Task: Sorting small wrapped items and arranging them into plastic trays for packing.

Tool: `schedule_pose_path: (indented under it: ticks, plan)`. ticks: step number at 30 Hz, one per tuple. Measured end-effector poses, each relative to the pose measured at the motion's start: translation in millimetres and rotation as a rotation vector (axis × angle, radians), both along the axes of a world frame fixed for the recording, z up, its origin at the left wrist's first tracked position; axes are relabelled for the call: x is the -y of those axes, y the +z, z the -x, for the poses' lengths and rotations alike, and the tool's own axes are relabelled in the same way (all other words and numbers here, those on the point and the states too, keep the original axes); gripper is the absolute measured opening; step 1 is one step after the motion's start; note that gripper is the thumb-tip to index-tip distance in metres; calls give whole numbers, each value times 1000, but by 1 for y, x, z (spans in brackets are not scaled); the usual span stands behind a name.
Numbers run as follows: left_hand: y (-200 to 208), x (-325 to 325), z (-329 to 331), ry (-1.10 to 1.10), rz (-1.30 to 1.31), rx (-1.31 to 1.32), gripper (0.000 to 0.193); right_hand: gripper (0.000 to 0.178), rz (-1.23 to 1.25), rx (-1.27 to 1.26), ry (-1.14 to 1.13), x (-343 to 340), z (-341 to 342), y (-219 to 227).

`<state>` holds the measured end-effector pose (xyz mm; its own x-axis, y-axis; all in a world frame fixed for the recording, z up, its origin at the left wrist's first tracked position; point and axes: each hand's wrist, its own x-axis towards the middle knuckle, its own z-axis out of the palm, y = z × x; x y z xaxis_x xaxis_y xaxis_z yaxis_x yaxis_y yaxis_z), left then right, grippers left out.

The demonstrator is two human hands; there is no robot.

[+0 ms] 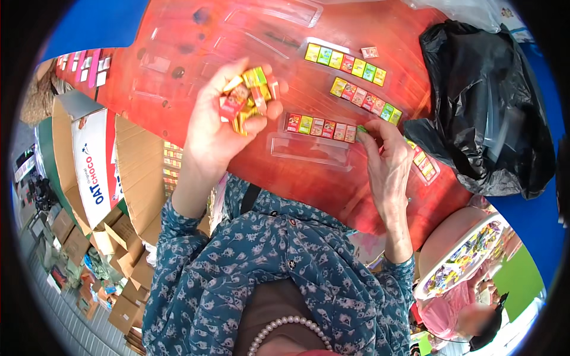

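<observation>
My left hand (pixel 222 110) is raised over the table, its fingers curled round a handful of small coloured boxes (pixel 255 77) in yellow, red and green. My right hand (pixel 387 157) pinches a small green box (pixel 361 130) at the right end of a row of little boxes (pixel 317 127) in a transparent plastic tray. Most of that green box is hidden by the fingertips. Farther off, two more rows, one of them upper (pixel 344 63) and one lower (pixel 365 101), sit in similar trays. Another filled tray (pixel 424 163) lies partly behind my right hand.
Nearest me on the red table (pixel 249 160) lies a transparent tray (pixel 310 151); others lie at the back. A loose box (pixel 369 52) rests near the top row. A black plastic bag (pixel 490 113) covers the right side. Cardboard boxes (pixel 139 172) stand left; a bowl (pixel 424 285) and a person (pixel 454 314) are lower right.
</observation>
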<state>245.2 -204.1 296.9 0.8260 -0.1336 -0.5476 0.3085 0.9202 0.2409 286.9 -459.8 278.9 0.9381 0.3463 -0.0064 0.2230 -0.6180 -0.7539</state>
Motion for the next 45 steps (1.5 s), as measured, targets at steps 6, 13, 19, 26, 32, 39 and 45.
schedule_pose_path:
  ticks: [6, 13, 19, 26, 32, 39, 45]
  plan:
    - [-12, 13, 17, 14, -27, 17, 34, 11, 18, 38, -18, -2, 6, -1]
    - [-24, 16, 26, 20, -92, 36, 34, 10, 47, 135, -2, -4, 10, -9]
    - [-25, 11, 33, 69, -121, 19, 34, 12, 114, 185, -18, -9, 14, -11]
    - [-20, 14, 36, 106, -195, -37, 35, 38, 39, 329, 452, -46, 12, -11]
    - [-17, 15, 41, 128, -227, -25, 36, 36, 200, 411, 580, -53, 14, -16]
    - [-18, 17, 37, 108, -160, -58, 36, 35, 127, 431, 475, -36, 13, -18]
    - [-13, 20, 33, 90, -119, -48, 36, 25, 81, 400, 85, 1, 2, 0]
